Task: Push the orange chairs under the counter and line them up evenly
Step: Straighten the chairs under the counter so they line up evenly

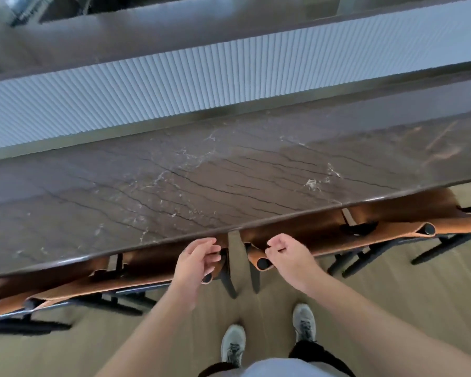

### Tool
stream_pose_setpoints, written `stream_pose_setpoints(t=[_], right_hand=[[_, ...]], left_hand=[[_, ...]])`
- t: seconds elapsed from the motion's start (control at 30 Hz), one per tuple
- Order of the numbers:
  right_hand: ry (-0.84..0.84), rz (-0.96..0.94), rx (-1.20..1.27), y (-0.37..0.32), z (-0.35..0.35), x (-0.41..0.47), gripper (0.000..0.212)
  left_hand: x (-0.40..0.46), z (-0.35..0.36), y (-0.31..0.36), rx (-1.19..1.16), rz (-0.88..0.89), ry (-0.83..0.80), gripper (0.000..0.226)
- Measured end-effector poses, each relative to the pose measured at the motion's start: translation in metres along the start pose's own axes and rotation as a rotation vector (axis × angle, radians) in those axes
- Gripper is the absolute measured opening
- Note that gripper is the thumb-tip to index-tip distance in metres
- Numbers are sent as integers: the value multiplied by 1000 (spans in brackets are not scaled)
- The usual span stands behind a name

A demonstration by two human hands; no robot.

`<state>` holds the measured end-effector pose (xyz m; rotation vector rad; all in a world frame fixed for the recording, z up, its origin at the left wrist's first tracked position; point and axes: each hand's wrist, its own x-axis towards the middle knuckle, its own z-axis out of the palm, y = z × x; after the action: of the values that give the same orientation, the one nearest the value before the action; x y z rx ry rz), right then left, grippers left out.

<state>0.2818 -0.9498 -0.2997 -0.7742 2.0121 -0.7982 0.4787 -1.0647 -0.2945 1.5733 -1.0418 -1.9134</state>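
The dark veined stone counter (pixel 201 186) runs across the view. Orange leather chairs with black frames stand along its near edge, their seats under the overhang and their backs just in front of it. My left hand (pixel 197 258) hovers with loosely curled fingers at the right end of the left chair's back (pixel 136 280). My right hand (pixel 287 257) sits on the left end of the right chair's back (pixel 335 244), fingers curled over its top rail. A narrow gap separates these two chairs. A further orange chair (pixel 408 210) stands at the right.
Part of another orange chair (pixel 0 302) shows at the far left. A ribbed pale panel (pixel 229 77) rises behind the counter. Beige carpet (pixel 392 308) lies under my grey shoes (pixel 233 344). Black chair legs (pixel 433 251) angle out onto the floor.
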Motion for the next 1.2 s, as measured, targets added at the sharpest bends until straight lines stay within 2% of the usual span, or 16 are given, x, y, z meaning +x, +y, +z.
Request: stream_pose_setpoints(t=[0.13, 0.27, 0.37, 0.47, 0.53, 0.57, 0.73, 0.9, 1.2], right_hand=[[-235, -206, -357, 8, 3, 19, 31], [-280, -439, -671, 4, 2, 32, 35], [-337, -596, -944, 1, 6, 36, 40], [-334, -601, -1081, 2, 15, 32, 43], [-278, -581, -1122, 3, 23, 28, 38], [-253, -561, -1132, 4, 27, 27, 37], [-223, -524, -1152, 7, 35, 26, 28], [-213, -573, -1151, 10, 35, 30, 25], [-181, -607, -1130, 13, 38, 33, 27]], left_hand=[[-1, 13, -4, 27, 4, 161, 16], [0, 15, -17, 280, 79, 181, 11], [6, 8, -28, 682, 156, 142, 15], [13, -6, -39, 1163, 215, 21, 40], [16, -16, -46, 1461, 333, -30, 44], [17, -21, -49, 1530, 400, -40, 42], [24, -32, -51, 1616, 562, -109, 40], [28, -36, -52, 1666, 580, -166, 41], [35, -34, -52, 1618, 591, -198, 42]])
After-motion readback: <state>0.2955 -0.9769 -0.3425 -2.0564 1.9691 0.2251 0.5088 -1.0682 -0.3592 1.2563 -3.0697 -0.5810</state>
